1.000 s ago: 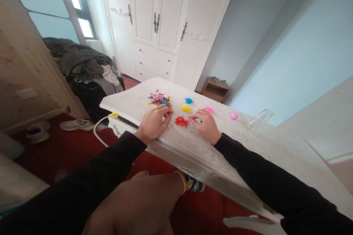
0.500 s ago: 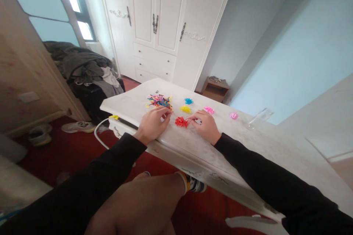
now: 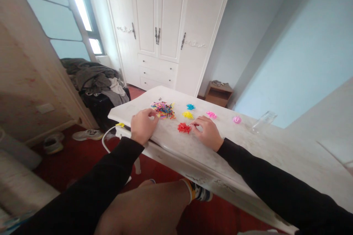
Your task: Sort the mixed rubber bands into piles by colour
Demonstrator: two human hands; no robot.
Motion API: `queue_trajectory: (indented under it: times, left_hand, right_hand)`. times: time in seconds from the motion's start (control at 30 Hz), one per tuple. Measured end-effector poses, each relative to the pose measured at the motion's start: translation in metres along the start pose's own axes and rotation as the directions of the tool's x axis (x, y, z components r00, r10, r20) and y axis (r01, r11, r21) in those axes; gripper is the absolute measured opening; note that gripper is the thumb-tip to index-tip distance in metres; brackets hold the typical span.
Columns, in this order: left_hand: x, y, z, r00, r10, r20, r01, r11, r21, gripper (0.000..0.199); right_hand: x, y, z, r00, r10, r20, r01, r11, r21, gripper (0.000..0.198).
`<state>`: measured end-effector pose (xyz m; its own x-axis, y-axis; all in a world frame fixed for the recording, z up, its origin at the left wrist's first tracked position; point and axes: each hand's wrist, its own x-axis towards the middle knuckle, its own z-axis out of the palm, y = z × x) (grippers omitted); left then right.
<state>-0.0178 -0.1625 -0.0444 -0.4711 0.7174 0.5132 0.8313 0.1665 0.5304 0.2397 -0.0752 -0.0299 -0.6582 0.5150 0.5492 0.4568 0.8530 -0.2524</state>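
A mixed heap of small coloured rubber bands [image 3: 164, 110] lies on the white table [image 3: 154, 95]. My left hand [image 3: 145, 125] is at its near left edge, thumb and forefinger drawn together at the bands; whatever is between them is too small to name. Beside the right side of a red pile of bands [image 3: 184, 128] is my right hand [image 3: 206, 131], its fingertips pinched close to the pile, contents not discernible. Behind the red pile sit a yellow pile [image 3: 188, 115] and a blue pile [image 3: 190, 107]. Farther right are a pink pile [image 3: 211, 115] and a pinkish-purple clump [image 3: 236, 119].
A clear glass-like container [image 3: 264, 122] lies on the table's right part. A white cable [image 3: 106, 137] with a yellow tag hangs at the left edge. Beyond stand a white wardrobe [image 3: 168, 14], a small wooden cabinet [image 3: 218, 93] and a heap of clothes [image 3: 96, 77].
My left hand has moved left from the heap's near right side to its left edge. My right hand stays by the red pile. The whole view has shifted slightly.
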Motion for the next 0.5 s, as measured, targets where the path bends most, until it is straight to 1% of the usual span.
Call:
queue_trajectory:
  times: [0.1, 0.23, 0.37, 0.5]
  left_hand:
    - [0.003, -0.010, 0.001, 1.000, 0.004, -0.011, -0.004, 0.997, 0.080, 0.024]
    - [0.003, -0.015, 0.005, 0.998, 0.060, 0.004, -0.060, 0.994, 0.094, 0.024]
    - [0.003, -0.016, 0.006, 0.998, 0.061, 0.027, -0.062, 0.997, 0.049, 0.023]
    - [0.004, -0.013, 0.004, 0.997, 0.041, 0.070, -0.036, 0.997, -0.065, 0.025]
  right_hand:
    - [0.000, 0.000, 0.001, 1.000, -0.010, 0.011, 0.010, 1.000, 0.016, 0.014]
    - [-0.001, 0.002, 0.002, 1.000, -0.024, 0.014, 0.024, 0.999, 0.024, 0.014]
    - [-0.003, 0.003, 0.003, 0.999, -0.036, 0.026, 0.035, 0.999, 0.028, 0.014]
    - [-0.003, 0.002, 0.003, 0.998, -0.037, 0.041, 0.035, 0.999, 0.031, 0.013]
